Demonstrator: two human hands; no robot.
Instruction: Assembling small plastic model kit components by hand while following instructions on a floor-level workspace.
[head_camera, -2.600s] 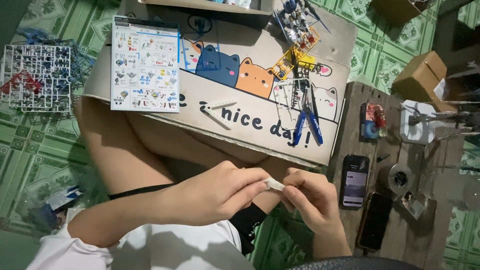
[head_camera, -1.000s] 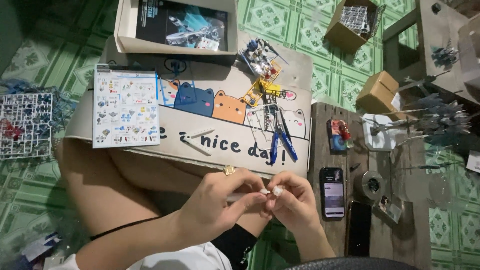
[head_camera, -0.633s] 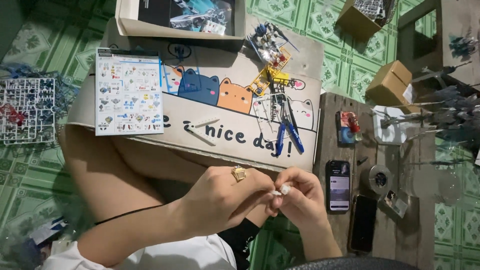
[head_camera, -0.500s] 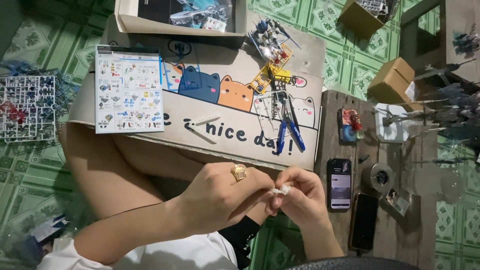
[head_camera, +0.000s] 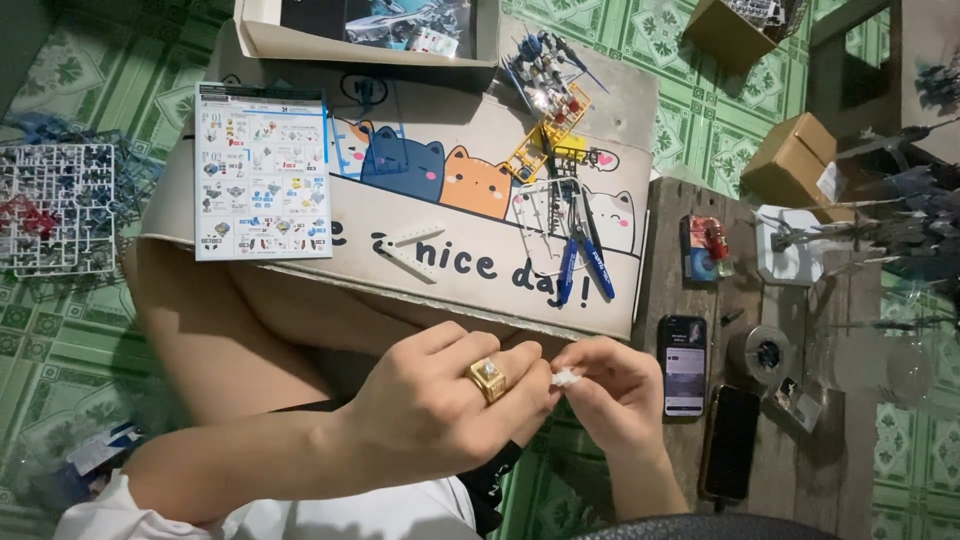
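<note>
My left hand (head_camera: 440, 405), with a gold ring on one finger, and my right hand (head_camera: 610, 390) meet over my lap and pinch a small white plastic model part (head_camera: 566, 377) between their fingertips. Most of the part is hidden by the fingers. Just beyond them lies a beige tray table with cartoon cats (head_camera: 480, 260). On it rest blue-handled nippers (head_camera: 582, 262), a white part piece (head_camera: 412, 248), yellow and clear part frames (head_camera: 545, 150) and an illustrated instruction sheet (head_camera: 262, 170).
An open kit box (head_camera: 365, 30) sits at the tray's far edge. White and blue part frames (head_camera: 55, 205) lie on the green tiled floor at left. At right a wooden stool (head_camera: 760, 350) carries two phones (head_camera: 683, 364), a tape roll and a small bottle. Cardboard boxes (head_camera: 790, 160) stand further right.
The view has shifted slightly. Both hands stay together on the small white part, with only small finger movements and a slight drift to the right.
</note>
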